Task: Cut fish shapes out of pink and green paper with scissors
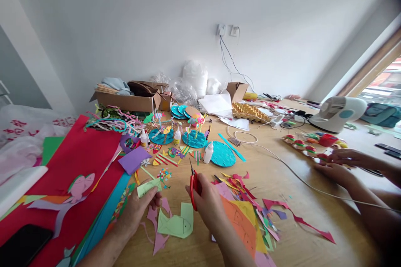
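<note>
Between the two hands, wood of the tabletop (272,181) shows only as a narrow gap, bounded below by a pale green sheet (173,224) and ahead by paper fish, a white glue bottle (208,153) and a round blue disc (223,154). On the left, a large red sheet (81,162) and the edges of a coloured stack hem in the left forearm; on the right, orange paper (239,220) and loose scraps (244,185) lie close beside the right forearm. Beyond those scraps a wider stretch of wood runs out to another person's hands (338,167), crossed at a slant by a thin pale cord. The left hand (142,205) has its grip pinched on a small green paper piece (148,187), thumb against fingers, held above the tabletop well short of the disc. The right hand (207,200) has its grip closed around the red handles of the scissors (194,181), whose slim blades point forward, apart from the piece. The held piece is light green, longer than wide, with faint dark marks toward its left end. The sheet below matches its colour and bears a fish outline with an eye.
</note>
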Available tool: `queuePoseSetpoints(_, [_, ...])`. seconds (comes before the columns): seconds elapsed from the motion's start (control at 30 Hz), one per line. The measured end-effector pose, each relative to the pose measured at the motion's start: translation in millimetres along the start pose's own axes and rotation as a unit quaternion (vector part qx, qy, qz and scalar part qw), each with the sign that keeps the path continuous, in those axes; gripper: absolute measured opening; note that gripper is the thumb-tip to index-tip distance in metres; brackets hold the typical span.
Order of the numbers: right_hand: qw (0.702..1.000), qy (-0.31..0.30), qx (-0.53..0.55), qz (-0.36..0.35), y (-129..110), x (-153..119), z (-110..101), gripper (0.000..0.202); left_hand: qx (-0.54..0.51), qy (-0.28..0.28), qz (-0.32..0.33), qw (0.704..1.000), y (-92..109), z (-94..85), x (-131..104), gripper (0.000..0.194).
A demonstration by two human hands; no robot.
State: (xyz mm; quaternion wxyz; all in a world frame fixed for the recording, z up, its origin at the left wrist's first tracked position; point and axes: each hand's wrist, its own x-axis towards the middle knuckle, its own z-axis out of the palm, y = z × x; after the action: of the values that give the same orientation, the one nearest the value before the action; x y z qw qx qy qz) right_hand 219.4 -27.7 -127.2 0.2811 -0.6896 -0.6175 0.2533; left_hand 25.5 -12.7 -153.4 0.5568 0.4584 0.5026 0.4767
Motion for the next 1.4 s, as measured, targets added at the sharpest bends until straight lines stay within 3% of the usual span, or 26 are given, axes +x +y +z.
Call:
queuePoseSetpoints(0.17, [0.981, -0.007, 0.194, -0.016, 2, -1, 21, 0.022, 0.006, -0.004, 0.005, 1.0, -6, -1.6, 2, 0.026])
queuePoseSetpoints(0.3, [0.964, -0.026, 0.265, -0.02, 2, -1, 34, 0.024, 0.006, -0.006, 0.012, 1.0, -8, -3.6, 5, 0.028])
queuePoseSetpoints(0.47, [0.951, -0.053, 0.304, -0.032, -4, -3, 35, 0.023, 0.005, -0.019, 0.027, 0.999, -1, -3.3, 1, 0.025])
queuePoseSetpoints(0.7, [0.943, -0.054, 0.322, -0.062, -30, 0, 10, 0.018, 0.01, -0.056, 0.059, 0.997, 12, -1.3, -3, 0.023])
queuePoseSetpoints(0.8, [0.961, -0.068, 0.258, -0.076, -47, 8, -5, 0.021, 0.007, -0.07, 0.079, 0.994, 25, 3.5, -3, 0.021])
queuePoseSetpoints(1.07, [0.943, -0.065, 0.306, -0.109, -73, 18, -29, 0.02, 0.036, -0.097, 0.13, 0.986, 63, 14.9, 4, 0.029])
queuePoseSetpoints(1.3, [0.935, -0.039, 0.328, -0.131, -75, 23, -45, 0.021, -0.023, -0.076, 0.121, 0.989, 93, -0.3, 10, 0.025])
queuePoseSetpoints(1.4, [0.936, -0.054, 0.308, -0.164, -78, 26, -48, 0.02, 0.045, -0.103, 0.146, 0.983, 114, -9.5, 13, 0.028])
